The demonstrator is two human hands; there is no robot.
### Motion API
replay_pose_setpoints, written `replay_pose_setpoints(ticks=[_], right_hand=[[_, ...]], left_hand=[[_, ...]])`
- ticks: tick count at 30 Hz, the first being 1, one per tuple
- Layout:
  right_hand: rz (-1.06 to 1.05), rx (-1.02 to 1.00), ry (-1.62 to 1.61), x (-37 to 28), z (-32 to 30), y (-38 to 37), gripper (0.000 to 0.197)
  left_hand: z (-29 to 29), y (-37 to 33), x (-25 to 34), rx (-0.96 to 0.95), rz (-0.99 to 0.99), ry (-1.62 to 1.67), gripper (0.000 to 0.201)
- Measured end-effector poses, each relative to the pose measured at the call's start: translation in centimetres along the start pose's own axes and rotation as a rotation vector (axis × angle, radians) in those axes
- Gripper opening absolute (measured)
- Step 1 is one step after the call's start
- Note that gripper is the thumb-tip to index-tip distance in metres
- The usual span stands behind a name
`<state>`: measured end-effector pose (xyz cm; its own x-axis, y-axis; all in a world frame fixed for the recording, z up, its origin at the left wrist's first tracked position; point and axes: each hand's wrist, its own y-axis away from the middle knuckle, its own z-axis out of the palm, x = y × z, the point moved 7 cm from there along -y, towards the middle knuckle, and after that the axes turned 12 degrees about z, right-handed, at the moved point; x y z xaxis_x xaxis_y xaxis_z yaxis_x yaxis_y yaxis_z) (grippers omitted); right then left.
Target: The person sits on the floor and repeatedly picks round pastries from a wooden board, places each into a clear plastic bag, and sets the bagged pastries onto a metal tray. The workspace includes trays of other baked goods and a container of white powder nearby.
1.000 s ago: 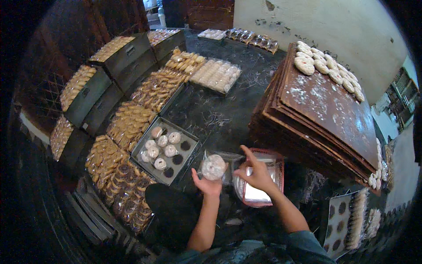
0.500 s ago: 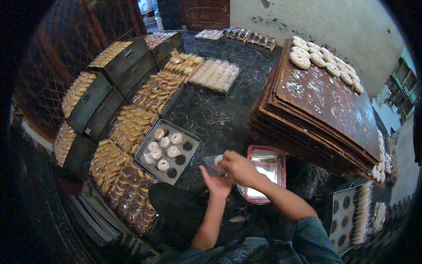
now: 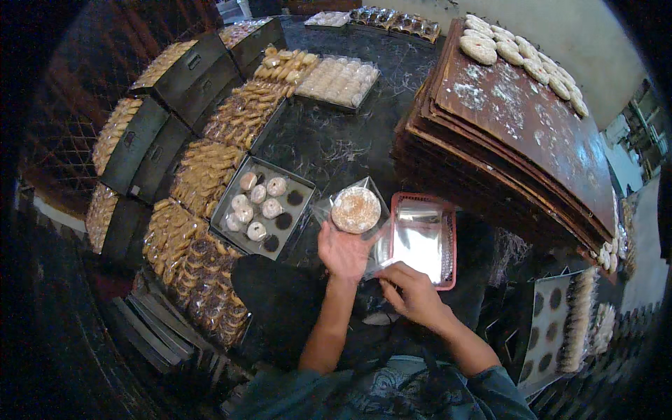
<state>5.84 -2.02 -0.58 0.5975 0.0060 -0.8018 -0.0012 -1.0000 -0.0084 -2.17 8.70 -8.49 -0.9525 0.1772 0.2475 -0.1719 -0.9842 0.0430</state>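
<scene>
A round flat bun (image 3: 355,209), browned and dusted with white, lies inside a clear plastic bag (image 3: 382,260). My left hand (image 3: 343,253) supports it from below, palm up, with the fingers hidden behind bun and plastic. Lower right of the bun, the fingers of my right hand (image 3: 414,292) pinch the bag's edge. Beside them stands a pink-red plastic basket (image 3: 452,241) holding a stack of clear bags (image 3: 418,238). To the left, a metal tray (image 3: 283,246) carries several white-coated buns (image 3: 256,231) and dark round marks.
Trays of wrapped pastries (image 3: 207,168) line the left side, with dark metal boxes (image 3: 199,80) behind. On the right rises a stack of brown boards (image 3: 490,126) topped with pale dough rounds (image 3: 535,70). Another marked tray (image 3: 546,329) is at lower right.
The bun now shows in its bag on my left palm, where a small white item was near my right fingers. My right hand has moved down to the bag's edge. The view has tilted down.
</scene>
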Motion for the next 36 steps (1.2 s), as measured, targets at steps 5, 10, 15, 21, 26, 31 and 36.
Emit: replay_pose_setpoints(ticks=[5, 10, 15, 21, 26, 31, 36], right_hand=[[-0.112, -0.026, 0.083, -0.6, 2.8, -2.4, 0.020], [-0.057, -0.115, 0.234, -0.1, 6.0, -3.1, 0.015], [-0.436, -0.633, -0.245, -5.5, -0.3, -3.2, 0.014], [0.502, -0.381, 0.241, 13.9, 5.5, -6.8, 0.029], [0.153, 0.149, -0.058, 7.9, -0.7, -4.8, 0.044], [-0.415, 0.303, 0.131, 0.4, -6.7, -2.3, 0.030], [-0.025, 0.423, -0.298, 2.6, -11.9, 2.7, 0.010]], left_hand=[[0.0, -0.5, -0.1, -0.052, -0.021, 0.004, 0.059], [-4.7, -0.8, 0.3, 0.121, -0.063, -0.082, 0.056], [-7.1, -0.7, 3.4, 0.251, -0.329, 0.270, 0.051], [-2.6, -0.6, 2.3, -0.017, -0.331, 0.045, 0.050], [-1.8, 0.7, 2.1, 0.004, -0.368, 0.036, 0.052], [3.5, 3.7, -2.4, -0.129, -0.689, 0.141, 0.063], [2.8, 5.0, -3.8, 0.115, -0.245, -0.658, 0.042]])
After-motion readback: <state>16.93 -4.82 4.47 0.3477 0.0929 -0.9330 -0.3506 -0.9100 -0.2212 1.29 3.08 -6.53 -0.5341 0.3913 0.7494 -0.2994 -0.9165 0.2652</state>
